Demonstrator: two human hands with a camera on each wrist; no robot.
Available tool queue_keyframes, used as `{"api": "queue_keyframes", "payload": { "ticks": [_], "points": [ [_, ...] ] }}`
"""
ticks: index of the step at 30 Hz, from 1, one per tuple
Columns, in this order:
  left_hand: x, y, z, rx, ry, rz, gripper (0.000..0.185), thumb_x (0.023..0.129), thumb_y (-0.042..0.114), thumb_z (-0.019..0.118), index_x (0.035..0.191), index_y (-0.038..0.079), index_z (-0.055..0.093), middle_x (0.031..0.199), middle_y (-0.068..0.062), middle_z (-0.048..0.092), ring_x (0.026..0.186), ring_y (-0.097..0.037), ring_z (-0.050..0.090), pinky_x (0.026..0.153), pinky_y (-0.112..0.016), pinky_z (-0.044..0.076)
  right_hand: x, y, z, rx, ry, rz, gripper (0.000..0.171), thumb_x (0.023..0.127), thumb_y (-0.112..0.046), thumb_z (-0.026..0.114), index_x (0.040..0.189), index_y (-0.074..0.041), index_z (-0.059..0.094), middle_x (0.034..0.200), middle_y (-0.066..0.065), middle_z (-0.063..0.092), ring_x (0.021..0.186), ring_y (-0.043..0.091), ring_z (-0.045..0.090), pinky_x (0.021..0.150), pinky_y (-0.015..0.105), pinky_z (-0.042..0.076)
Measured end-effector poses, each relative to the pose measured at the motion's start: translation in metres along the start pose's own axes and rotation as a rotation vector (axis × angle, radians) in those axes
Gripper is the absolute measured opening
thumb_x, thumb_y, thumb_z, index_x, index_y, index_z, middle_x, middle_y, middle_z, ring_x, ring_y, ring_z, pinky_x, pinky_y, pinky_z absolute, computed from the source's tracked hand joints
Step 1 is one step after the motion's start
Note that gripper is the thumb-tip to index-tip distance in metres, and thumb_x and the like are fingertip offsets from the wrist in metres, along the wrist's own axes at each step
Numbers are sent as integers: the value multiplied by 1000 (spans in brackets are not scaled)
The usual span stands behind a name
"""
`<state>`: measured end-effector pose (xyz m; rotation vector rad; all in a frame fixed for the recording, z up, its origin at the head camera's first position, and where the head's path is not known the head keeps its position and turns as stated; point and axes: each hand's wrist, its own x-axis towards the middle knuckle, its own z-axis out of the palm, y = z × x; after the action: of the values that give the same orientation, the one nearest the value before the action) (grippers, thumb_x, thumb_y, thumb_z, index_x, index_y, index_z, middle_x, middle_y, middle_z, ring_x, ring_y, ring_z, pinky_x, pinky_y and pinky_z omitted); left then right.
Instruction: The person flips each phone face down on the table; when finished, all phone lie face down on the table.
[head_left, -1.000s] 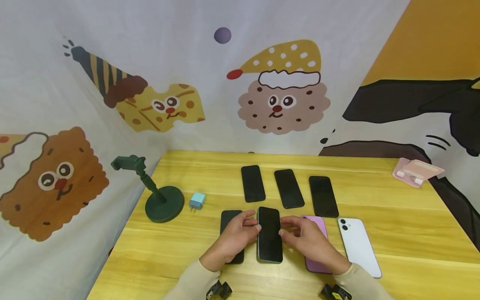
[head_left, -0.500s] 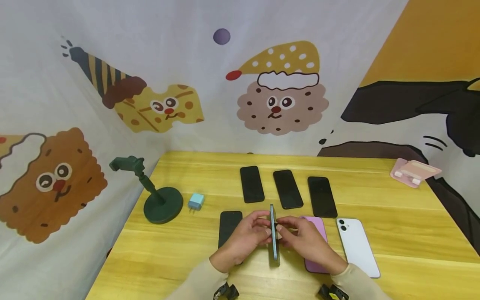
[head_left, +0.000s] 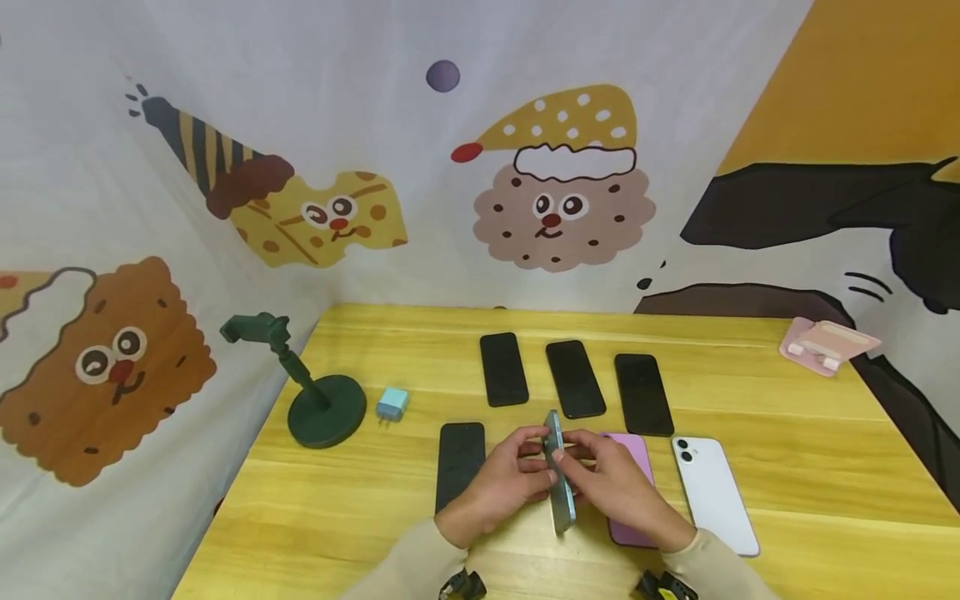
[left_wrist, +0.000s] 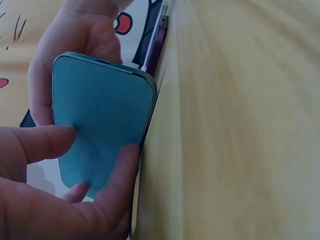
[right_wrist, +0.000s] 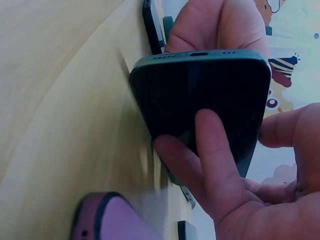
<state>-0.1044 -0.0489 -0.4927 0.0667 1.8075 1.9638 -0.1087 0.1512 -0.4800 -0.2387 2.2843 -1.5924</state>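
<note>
A teal phone (head_left: 559, 479) stands on its long edge on the yellow wooden table (head_left: 360, 517), held between both hands. My left hand (head_left: 519, 468) grips it from the left. The left wrist view shows the fingers (left_wrist: 47, 142) and thumb spread on the teal back (left_wrist: 102, 115). My right hand (head_left: 591, 467) grips it from the right. In the right wrist view its fingers (right_wrist: 217, 150) lie on the dark screen (right_wrist: 200, 85). A black phone (head_left: 459, 462) lies flat just left of my hands. A pink phone (head_left: 636, 452) lies partly under my right hand.
A white phone (head_left: 712, 496) lies to the right of the pink one. Three black phones (head_left: 575, 379) form a back row. A green stand (head_left: 318, 404) and a small blue charger (head_left: 393, 404) sit at the left. A pink holder (head_left: 825, 346) sits at the far right edge.
The teal phone lay flat with its screen up. Both hands have lifted it onto its long edge, and it now leans slightly, back to the left and screen to the right.
</note>
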Motion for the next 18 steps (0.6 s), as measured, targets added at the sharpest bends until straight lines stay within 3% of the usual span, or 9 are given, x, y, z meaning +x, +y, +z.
{"api": "queue_keyframes", "payload": {
  "ticks": [7, 13, 18],
  "points": [
    [-1, -1, 3, 75, 42, 17, 64, 90, -3, 79, 147, 18, 59, 135, -13, 56, 114, -25, 63, 85, -34, 61, -2, -4, -1, -17, 37, 30, 44, 105, -19, 66, 143, 1, 58, 117, 20, 75, 87, 22, 78, 58, 37, 64],
    [0, -2, 0, -82, 68, -25, 59, 98, 2, 71, 153, 7, 48, 136, -16, 54, 106, -22, 63, 85, -41, 64, -7, -12, -8, -30, 43, 26, 45, 102, -12, 65, 144, 1, 56, 118, 20, 75, 82, 20, 78, 55, 41, 64],
    [2, -4, -6, -174, 65, -63, 47, 105, 8, 64, 149, 2, 48, 124, -14, 62, 97, -20, 69, 82, -40, 65, -14, -23, -12, -65, 47, -8, 46, 101, -10, 66, 144, 1, 57, 120, 20, 75, 78, 18, 76, 54, 43, 63]
  ]
}}
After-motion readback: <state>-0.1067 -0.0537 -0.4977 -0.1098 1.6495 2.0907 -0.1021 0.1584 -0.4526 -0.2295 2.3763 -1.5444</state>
